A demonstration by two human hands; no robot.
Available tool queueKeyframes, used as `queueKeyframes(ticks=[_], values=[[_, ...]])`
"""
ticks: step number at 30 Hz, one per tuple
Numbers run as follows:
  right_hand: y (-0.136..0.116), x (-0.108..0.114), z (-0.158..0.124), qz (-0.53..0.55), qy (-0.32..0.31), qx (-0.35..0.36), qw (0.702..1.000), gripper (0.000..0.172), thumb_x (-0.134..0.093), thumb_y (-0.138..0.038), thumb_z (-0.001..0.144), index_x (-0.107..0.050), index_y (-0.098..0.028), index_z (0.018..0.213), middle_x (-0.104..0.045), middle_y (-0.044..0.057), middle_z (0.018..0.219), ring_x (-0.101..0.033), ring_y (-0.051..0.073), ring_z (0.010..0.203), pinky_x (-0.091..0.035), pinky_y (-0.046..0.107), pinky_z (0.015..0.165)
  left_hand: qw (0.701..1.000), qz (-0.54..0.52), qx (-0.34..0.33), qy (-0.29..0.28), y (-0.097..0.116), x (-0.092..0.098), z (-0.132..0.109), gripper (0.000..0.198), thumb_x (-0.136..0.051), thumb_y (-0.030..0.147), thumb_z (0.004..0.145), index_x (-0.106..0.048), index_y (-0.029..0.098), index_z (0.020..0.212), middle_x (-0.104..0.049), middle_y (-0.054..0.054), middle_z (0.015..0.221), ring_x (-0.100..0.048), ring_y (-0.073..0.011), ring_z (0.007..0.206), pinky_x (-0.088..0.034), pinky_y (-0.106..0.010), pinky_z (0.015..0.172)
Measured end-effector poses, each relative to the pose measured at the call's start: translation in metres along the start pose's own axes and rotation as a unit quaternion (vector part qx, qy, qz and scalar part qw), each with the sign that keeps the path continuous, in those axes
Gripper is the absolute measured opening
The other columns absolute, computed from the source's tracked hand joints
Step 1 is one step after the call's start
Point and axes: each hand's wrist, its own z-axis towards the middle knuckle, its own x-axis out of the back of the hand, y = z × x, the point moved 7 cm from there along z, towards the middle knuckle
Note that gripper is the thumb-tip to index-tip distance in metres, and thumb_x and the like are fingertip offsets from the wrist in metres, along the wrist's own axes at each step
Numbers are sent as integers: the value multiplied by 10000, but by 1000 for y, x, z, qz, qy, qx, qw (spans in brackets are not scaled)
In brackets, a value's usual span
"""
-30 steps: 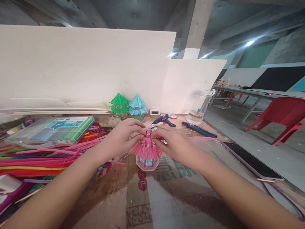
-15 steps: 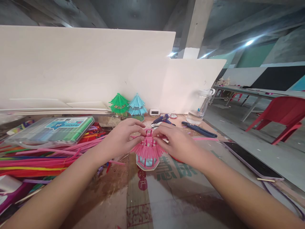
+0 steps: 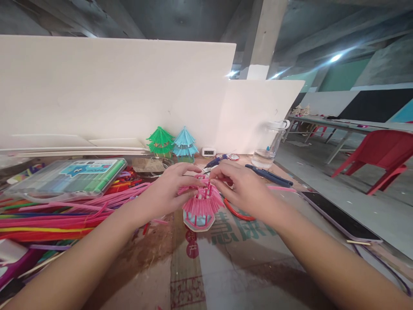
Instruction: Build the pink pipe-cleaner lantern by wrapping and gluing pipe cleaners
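A small pink pavilion model stands on a pale, many-sided base at the middle of the table, with light blue inside its lower level and thin pink posts on top. My left hand is at its upper left side, the thumb and fingertips touching the top part. My right hand is at the upper right, its thumb and forefinger pinched together at a pink post. The fingers of both hands partly hide the top of the model.
Pink, yellow and red pipe cleaners and a marker case lie left. Behind are green and blue models, a small clock and a glue gun. Right are a jug, dark pliers and a phone.
My left hand has shifted slightly over the model's top, and my right fingers have come round a post. More of the red-orange handle beside the model shows.
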Motion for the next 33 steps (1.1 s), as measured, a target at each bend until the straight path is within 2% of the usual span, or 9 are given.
queueKeyframes(ticks=[3,8,11,19,25,29,33], values=[[0,-6,0,-10,-16,7,1000,92,-549,-112,899,-595,-183,864,-633,30,827,-578,163,777,-409,261,668,999,2,24,28,-5,7,0,281,-504,258,942,-649,239,1182,-576,-104,1272,-517,-241,1220,-421,-437,1047],[-6,-13,-2,-2,-18,35,999,134,-518,-81,911,-604,-182,894,-643,42,880,-593,163,808,-440,266,692,998,28,37,40,-9,14,1,235,-497,294,937,-714,216,987,-616,-100,1189,-563,-240,1150,-451,-430,1011],[-8,-14,-2,5,-15,48,999,156,-499,-85,918,-615,-187,933,-642,45,890,-599,167,825,-457,276,712,998,30,43,34,-9,13,1,214,-515,299,927,-714,222,933,-622,-90,1178,-574,-234,1129,-459,-429,1000],[-10,-14,-1,-3,-31,48,998,181,-488,-70,905,-633,-175,929,-646,63,899,-608,185,855,-483,307,747,998,21,50,36,-8,11,0,195,-533,294,912,-708,213,935,-636,-98,1166,-582,-241,1134,-467,-428,995],[-10,-15,-3,-32,-30,43,998,188,-473,-117,928,-647,-182,960,-657,73,910,-616,198,878,-500,330,755,997,1,49,55,-9,7,-2,153,-548,263,897,-695,222,907,-647,-83,1146,-587,-232,1109,-481,-413,972],[-12,-13,-4,-33,-34,40,998,230,-479,-74,898,-646,-189,1007,-662,76,952,-623,202,915,-510,343,782,997,0,48,63,-9,6,-3,152,-540,259,903,-689,224,904,-645,-80,1164,-581,-236,1120,-477,-421,971],[-10,-13,-5,-34,-39,21,998,214,-491,-59,887,-649,-184,961,-667,68,936,-633,204,901,-508,347,779,997,5,51,58,-9,5,-4,170,-524,272,914,-687,220,905,-639,-83,1171,-575,-239,1130,-473,-424,973]])
